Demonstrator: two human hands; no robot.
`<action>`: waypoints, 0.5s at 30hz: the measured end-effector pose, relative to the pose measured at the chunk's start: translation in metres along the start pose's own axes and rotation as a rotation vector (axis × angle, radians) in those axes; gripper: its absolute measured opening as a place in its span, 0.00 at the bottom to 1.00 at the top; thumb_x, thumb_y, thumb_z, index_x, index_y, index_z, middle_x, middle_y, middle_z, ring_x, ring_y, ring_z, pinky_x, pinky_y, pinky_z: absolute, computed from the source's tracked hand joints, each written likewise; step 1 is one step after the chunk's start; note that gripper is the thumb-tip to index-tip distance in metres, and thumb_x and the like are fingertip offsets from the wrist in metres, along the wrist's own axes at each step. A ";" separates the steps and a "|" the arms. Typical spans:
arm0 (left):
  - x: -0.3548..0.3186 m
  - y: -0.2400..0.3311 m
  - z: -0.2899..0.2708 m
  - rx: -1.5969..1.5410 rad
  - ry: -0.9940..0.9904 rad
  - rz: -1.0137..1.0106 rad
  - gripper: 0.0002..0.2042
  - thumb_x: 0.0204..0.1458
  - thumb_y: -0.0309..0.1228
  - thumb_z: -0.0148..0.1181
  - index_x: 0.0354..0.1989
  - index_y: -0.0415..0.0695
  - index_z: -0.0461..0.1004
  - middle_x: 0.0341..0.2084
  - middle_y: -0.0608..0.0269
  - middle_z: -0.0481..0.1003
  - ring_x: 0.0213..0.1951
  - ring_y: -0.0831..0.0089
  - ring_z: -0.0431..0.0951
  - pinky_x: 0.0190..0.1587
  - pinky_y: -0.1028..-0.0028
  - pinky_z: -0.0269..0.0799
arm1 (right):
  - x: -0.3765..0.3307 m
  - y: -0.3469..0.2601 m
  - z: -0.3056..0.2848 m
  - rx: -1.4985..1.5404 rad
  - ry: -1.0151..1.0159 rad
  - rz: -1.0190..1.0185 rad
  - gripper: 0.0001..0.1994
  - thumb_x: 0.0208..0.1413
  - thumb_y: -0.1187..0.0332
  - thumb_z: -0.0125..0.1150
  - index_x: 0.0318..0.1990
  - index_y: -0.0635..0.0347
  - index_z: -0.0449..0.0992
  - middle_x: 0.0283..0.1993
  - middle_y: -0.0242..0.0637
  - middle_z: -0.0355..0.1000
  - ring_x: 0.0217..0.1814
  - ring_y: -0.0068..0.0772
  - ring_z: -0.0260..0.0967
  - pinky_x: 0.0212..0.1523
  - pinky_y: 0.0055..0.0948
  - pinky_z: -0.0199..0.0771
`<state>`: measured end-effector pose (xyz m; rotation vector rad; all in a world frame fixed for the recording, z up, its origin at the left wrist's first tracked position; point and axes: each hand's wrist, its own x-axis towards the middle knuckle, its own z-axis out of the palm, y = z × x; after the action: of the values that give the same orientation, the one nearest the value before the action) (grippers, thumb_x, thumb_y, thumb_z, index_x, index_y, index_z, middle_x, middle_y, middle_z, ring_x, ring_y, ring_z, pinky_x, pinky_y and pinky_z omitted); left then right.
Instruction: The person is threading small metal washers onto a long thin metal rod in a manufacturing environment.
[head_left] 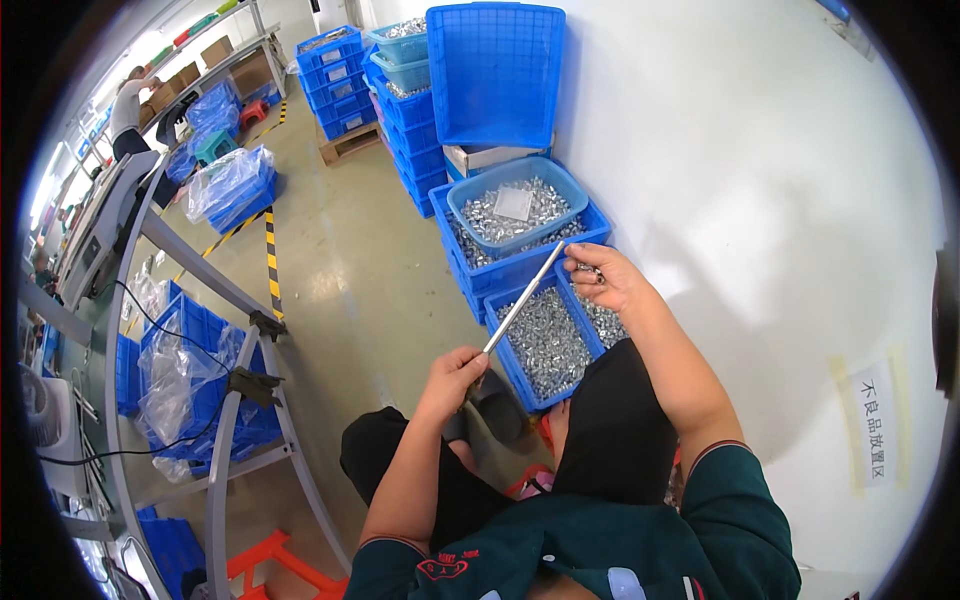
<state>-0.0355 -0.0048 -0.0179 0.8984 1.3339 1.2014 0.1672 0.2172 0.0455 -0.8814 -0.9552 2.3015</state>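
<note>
My left hand (455,378) is closed round the lower end of a slim silver metal rod (522,302), which slants up and away to the right. At the rod's far end, my right hand (607,277) has its thumb and forefinger by the tip. Its other fingers are curled over a few small shiny metal parts (590,271). Below the rod, a blue bin (511,367) is filled with small silver metal parts (550,345). Beyond it, a light-blue basket (462,213) of similar parts, with a clear square piece (513,204) on top, rests in another blue bin (455,262).
A large blue bin (495,75) stands on end by the white wall (720,130). Stacked blue bins (338,85) are farther back. At left are a grey-framed workbench (215,480), plastic-covered bins (190,380) and an orange stool (285,560). A person (130,110) works far off.
</note>
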 end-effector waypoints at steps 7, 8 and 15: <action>-0.001 -0.007 -0.001 -0.013 -0.016 0.029 0.11 0.53 0.37 0.52 0.31 0.41 0.71 0.17 0.70 0.66 0.21 0.82 0.64 0.21 0.81 0.59 | -0.003 -0.004 0.000 0.200 -0.064 0.048 0.12 0.53 0.61 0.57 0.32 0.61 0.69 0.22 0.29 0.62 0.13 0.12 0.49 0.09 0.11 0.44; 0.000 -0.008 -0.002 -0.002 -0.023 0.029 0.10 0.53 0.37 0.52 0.31 0.42 0.71 0.17 0.71 0.66 0.21 0.83 0.64 0.21 0.81 0.59 | -0.004 -0.004 0.001 0.197 -0.072 0.045 0.12 0.53 0.60 0.57 0.32 0.61 0.69 0.21 0.29 0.61 0.13 0.12 0.49 0.09 0.11 0.44; -0.005 0.003 0.000 0.039 -0.037 -0.067 0.10 0.53 0.37 0.52 0.31 0.43 0.71 0.18 0.73 0.65 0.22 0.84 0.63 0.20 0.81 0.59 | -0.001 -0.004 0.004 0.028 -0.044 0.115 0.12 0.54 0.60 0.56 0.30 0.60 0.70 0.19 0.27 0.60 0.12 0.12 0.49 0.09 0.11 0.45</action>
<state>-0.0348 -0.0087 -0.0142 0.8923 1.3511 1.1056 0.1661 0.2173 0.0515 -0.8993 -0.9104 2.4344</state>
